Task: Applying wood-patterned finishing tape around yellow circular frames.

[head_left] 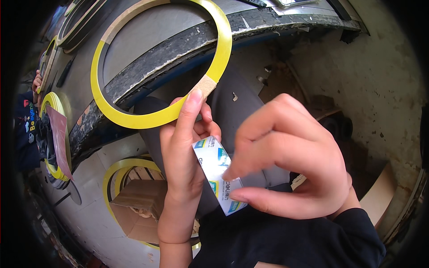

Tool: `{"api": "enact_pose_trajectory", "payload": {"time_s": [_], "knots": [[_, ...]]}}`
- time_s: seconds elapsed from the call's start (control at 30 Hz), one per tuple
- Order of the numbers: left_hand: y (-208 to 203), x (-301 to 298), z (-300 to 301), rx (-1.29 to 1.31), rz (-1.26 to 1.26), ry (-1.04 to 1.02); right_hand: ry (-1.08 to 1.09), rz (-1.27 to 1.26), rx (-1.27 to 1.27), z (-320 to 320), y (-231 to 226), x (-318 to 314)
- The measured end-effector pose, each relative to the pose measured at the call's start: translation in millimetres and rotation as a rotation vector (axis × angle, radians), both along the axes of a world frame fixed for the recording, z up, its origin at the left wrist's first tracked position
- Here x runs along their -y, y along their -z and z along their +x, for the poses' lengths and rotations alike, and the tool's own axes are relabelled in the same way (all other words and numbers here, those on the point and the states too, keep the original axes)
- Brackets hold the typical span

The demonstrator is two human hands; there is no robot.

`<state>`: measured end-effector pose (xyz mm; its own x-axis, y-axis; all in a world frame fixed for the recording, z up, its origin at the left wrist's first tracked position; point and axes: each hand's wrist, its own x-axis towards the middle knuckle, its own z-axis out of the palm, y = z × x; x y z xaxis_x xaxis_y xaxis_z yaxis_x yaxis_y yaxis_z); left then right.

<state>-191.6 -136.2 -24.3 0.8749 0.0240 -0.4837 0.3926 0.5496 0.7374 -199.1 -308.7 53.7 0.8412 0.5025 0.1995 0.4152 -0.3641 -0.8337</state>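
Observation:
My left hand point(185, 138) is closed on a large flat yellow ring point(223, 40), with the thumb on its near edge beside a tan patch point(205, 85). The ring is tilted up over the bench edge, and another tan stretch shows at its upper left. A glossy white strip point(214, 167) with blue, green and yellow print slants down beside my left palm; what holds its upper end is hidden. Over the strip's right edge is my right hand point(290, 161), its thumb and slightly blurred forefinger apart. Whether these fingertips touch the strip I cannot tell.
A worn black-edged bench point(170, 51) crosses the top, with dark rings point(80, 27) at its far left. At left hang stacked yellow rings point(53, 102). Below, more yellow rings point(109, 174) surround an open cardboard box point(138, 201). Another person's hand point(37, 81) shows at far left.

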Motion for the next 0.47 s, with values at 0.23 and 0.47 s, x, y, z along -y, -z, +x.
{"api": "enact_pose_trajectory", "payload": {"time_s": [0.23,0.47], "knots": [[-1,1,-2,0.011,-0.067,-0.055,-0.097,0.062,-0.093,10,1,-6],[-2,-4,-1,0.042,-0.211,-0.001,-0.174,0.054,-0.242,7,-6,-3]]}}
